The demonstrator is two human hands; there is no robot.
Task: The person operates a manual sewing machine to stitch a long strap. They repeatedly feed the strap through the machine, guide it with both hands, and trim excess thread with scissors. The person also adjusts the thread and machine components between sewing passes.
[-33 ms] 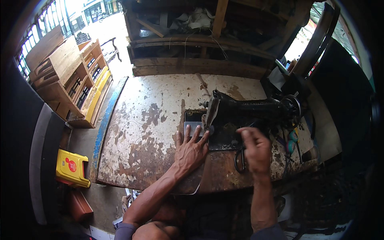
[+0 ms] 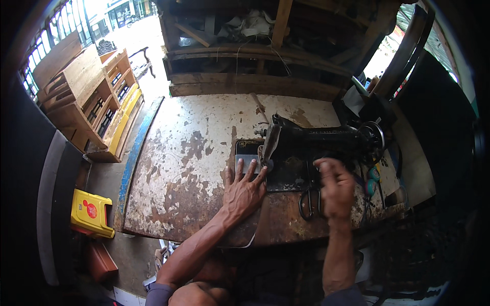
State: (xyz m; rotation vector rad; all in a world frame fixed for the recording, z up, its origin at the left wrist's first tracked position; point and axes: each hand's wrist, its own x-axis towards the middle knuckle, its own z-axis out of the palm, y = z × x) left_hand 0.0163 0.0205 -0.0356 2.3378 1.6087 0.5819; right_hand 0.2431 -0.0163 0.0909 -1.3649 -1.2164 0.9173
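Observation:
A black sewing machine [image 2: 316, 135] stands on the worn work table, its handwheel [image 2: 375, 136] at the right. My left hand [image 2: 244, 193] lies flat with fingers spread, its fingertips on the metal plate [image 2: 246, 162] beside the needle end. Under its wrist side a brown strip with a pale edge [image 2: 253, 238] reaches the table's front edge. My right hand [image 2: 336, 189] is raised before the machine's bed with fingers curled closed and blurred; what they hold, if anything, is hidden. Dark scissors [image 2: 306, 205] lie just left of it, handles toward me.
The table [image 2: 178, 176] has peeling paint and a blue left edge. Small green spools [image 2: 372, 182] lie right of my right hand. A wooden shelf [image 2: 245, 81] stands behind. On the left are wooden cabinets [image 2: 94, 102] and a yellow plastic stool [image 2: 92, 213].
My right hand has moved a little to the right, away from the scissors, showing more of their handles. My left hand stays in place on the plate.

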